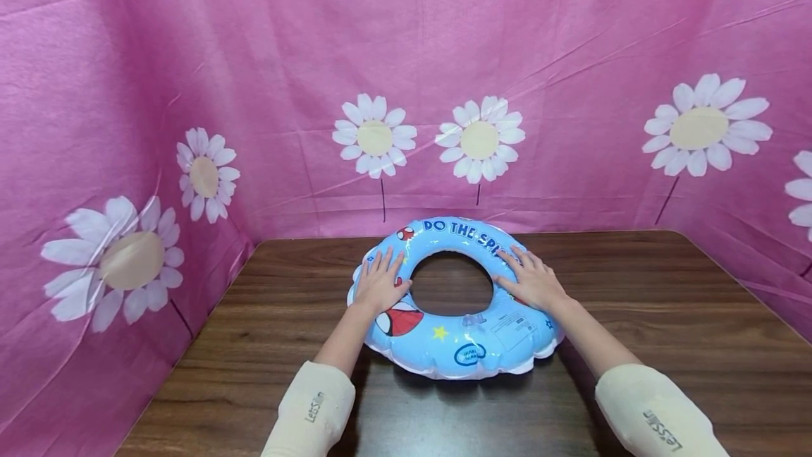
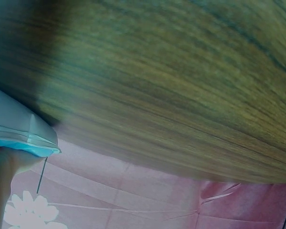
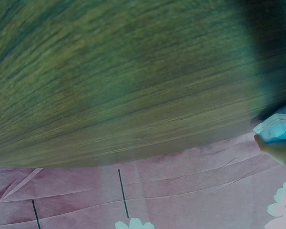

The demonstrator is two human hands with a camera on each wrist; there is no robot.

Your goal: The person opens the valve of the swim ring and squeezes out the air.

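A blue inflated swim ring [image 1: 438,340] with red cartoon eyes, a yellow star and dark lettering lies on the wooden table [image 1: 285,316] in the head view. My left hand [image 1: 380,284] rests on the ring's left side, fingers spread and fairly straight. On its right side rests my right hand [image 1: 533,279], fingers spread too, covering part of the lettering. A folded-down clear valve [image 1: 474,319] shows on the near part. In the left wrist view only the ring's edge [image 2: 24,129] shows, and likewise its edge [image 3: 281,129] in the right wrist view.
Pink cloth [image 1: 285,90] printed with white daisies hangs behind the table and at both sides. Cream sleeves [image 1: 317,400] cover the forearms. The tabletop's far edge runs just behind the swim ring.
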